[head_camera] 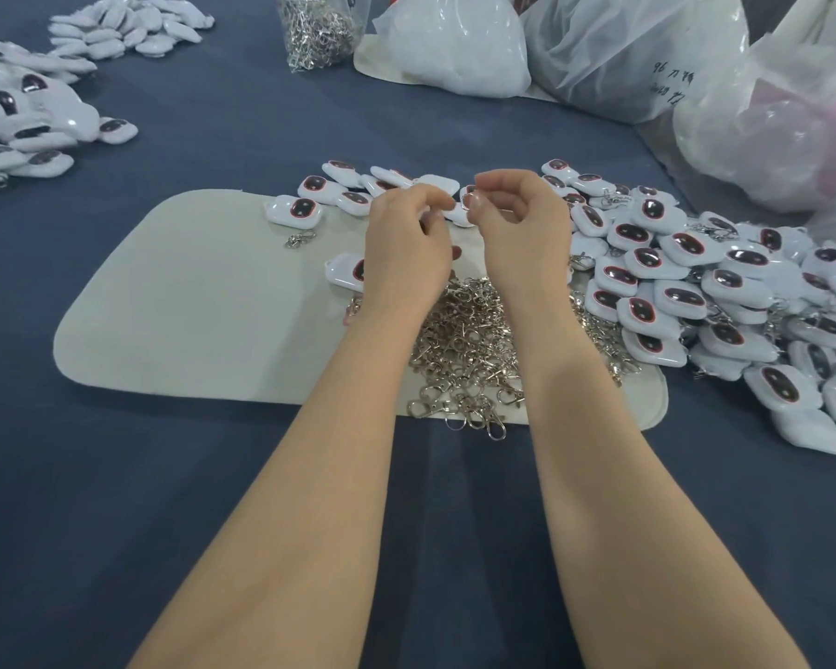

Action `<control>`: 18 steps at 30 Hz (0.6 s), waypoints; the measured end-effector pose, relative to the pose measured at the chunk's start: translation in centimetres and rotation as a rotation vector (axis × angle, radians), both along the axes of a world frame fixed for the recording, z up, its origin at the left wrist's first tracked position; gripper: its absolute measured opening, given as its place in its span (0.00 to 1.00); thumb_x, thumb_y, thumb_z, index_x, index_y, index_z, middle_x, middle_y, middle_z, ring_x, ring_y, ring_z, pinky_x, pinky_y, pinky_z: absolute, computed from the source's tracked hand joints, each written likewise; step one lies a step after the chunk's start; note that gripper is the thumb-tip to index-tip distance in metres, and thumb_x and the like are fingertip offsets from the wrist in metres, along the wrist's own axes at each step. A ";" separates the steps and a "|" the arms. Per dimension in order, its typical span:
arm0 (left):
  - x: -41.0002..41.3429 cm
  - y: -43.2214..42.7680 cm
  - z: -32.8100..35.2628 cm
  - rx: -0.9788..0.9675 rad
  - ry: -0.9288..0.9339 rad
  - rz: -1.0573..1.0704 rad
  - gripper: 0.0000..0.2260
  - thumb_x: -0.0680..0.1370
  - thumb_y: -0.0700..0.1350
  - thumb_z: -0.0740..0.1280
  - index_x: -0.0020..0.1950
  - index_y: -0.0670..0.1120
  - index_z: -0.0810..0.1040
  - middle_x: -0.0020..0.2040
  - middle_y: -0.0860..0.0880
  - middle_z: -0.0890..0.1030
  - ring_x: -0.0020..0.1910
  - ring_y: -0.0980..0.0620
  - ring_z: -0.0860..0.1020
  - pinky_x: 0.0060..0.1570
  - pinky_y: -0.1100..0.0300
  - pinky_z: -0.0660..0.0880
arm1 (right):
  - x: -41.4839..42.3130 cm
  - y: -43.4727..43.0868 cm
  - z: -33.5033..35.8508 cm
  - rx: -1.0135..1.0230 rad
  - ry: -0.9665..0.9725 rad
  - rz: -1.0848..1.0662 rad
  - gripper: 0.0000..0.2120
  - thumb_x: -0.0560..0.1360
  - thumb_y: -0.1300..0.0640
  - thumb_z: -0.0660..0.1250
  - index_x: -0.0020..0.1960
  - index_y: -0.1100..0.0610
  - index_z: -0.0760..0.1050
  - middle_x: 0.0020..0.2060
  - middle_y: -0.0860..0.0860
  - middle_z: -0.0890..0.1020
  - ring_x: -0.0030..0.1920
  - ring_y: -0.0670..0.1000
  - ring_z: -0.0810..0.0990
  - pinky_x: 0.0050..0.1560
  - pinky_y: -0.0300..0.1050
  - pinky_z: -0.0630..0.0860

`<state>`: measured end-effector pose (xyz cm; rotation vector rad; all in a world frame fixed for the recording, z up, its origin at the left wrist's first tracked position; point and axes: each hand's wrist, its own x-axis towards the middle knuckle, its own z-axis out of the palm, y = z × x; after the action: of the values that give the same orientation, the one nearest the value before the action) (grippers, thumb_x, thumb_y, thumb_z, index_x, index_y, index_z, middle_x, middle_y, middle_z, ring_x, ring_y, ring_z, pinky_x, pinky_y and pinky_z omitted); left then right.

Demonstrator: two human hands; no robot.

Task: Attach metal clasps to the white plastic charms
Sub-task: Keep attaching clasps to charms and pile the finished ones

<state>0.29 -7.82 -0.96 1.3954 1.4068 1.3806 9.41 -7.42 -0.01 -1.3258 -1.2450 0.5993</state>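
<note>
My left hand point(406, 239) and my right hand point(517, 219) are raised together over the beige mat point(189, 306). The right hand's fingertips pinch a small metal clasp ring point(468, 201). The left hand's fingers curl around a white charm, mostly hidden behind them. A pile of loose silver clasps point(469, 350) lies on the mat below my wrists. White charms with dark oval windows point(672, 282) are heaped to the right. One charm point(343, 271) lies just left of my left hand, and another point(294, 211) sits further back with a single clasp point(299, 239) beside it.
Two more heaps of white charms point(25, 123) lie at the far left. A clear bag of clasps point(314, 31) stands at the back. Large plastic bags point(623, 55) crowd the back right. A dark blue cloth point(117, 499) covers the table.
</note>
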 end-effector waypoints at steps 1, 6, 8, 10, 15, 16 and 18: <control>0.1 0.0 0.0 -0.014 0.015 -0.002 0.08 0.80 0.41 0.59 0.48 0.49 0.76 0.58 0.42 0.75 0.51 0.45 0.81 0.50 0.50 0.79 | 0.0 0.0 0.1 0.008 -0.005 0.004 0.07 0.74 0.66 0.66 0.48 0.55 0.77 0.41 0.49 0.81 0.45 0.45 0.81 0.48 0.34 0.76; 0.1 0.1 -0.1 -0.025 0.010 0.038 0.03 0.78 0.45 0.65 0.46 0.48 0.77 0.51 0.41 0.78 0.55 0.43 0.79 0.54 0.43 0.76 | -0.3 -0.1 0.1 0.022 -0.079 0.044 0.08 0.74 0.67 0.65 0.46 0.55 0.77 0.41 0.49 0.81 0.46 0.46 0.81 0.48 0.34 0.76; 0.1 0.2 -0.1 -0.018 0.005 0.048 0.03 0.77 0.44 0.65 0.44 0.48 0.76 0.51 0.42 0.78 0.55 0.43 0.79 0.54 0.44 0.76 | -0.3 -0.2 0.0 0.021 -0.110 0.051 0.08 0.74 0.67 0.65 0.46 0.55 0.77 0.42 0.49 0.81 0.46 0.47 0.81 0.48 0.34 0.76; 0.1 0.3 -0.1 -0.005 0.020 0.056 0.03 0.77 0.42 0.65 0.44 0.47 0.76 0.51 0.43 0.78 0.55 0.42 0.78 0.54 0.44 0.76 | -0.4 -0.2 0.0 0.016 -0.135 0.061 0.07 0.74 0.66 0.65 0.47 0.55 0.77 0.43 0.49 0.82 0.47 0.47 0.81 0.50 0.35 0.76; 0.0 0.2 -0.1 0.048 0.043 0.121 0.05 0.78 0.41 0.63 0.43 0.47 0.74 0.51 0.49 0.72 0.53 0.44 0.79 0.52 0.45 0.77 | -0.6 -0.1 -0.2 0.016 -0.203 0.085 0.05 0.75 0.65 0.65 0.48 0.56 0.77 0.43 0.46 0.80 0.46 0.46 0.80 0.48 0.34 0.75; 0.0 0.2 -0.1 0.054 0.047 0.130 0.05 0.78 0.40 0.63 0.43 0.47 0.74 0.51 0.49 0.71 0.52 0.44 0.79 0.52 0.46 0.76 | -0.7 -0.1 -0.3 0.022 -0.212 0.086 0.05 0.75 0.65 0.65 0.48 0.57 0.76 0.42 0.45 0.80 0.45 0.46 0.80 0.47 0.34 0.75; 0.0 0.3 -0.1 0.063 0.073 0.142 0.05 0.78 0.40 0.63 0.43 0.47 0.74 0.53 0.48 0.72 0.52 0.45 0.78 0.53 0.47 0.76 | -0.8 -0.1 -0.3 0.037 -0.224 0.081 0.05 0.75 0.65 0.65 0.47 0.57 0.75 0.40 0.43 0.78 0.42 0.43 0.78 0.45 0.31 0.74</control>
<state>0.24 -7.56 -1.02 1.4220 1.5475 1.4884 8.62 -7.54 -0.35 -1.3441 -1.4909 0.4911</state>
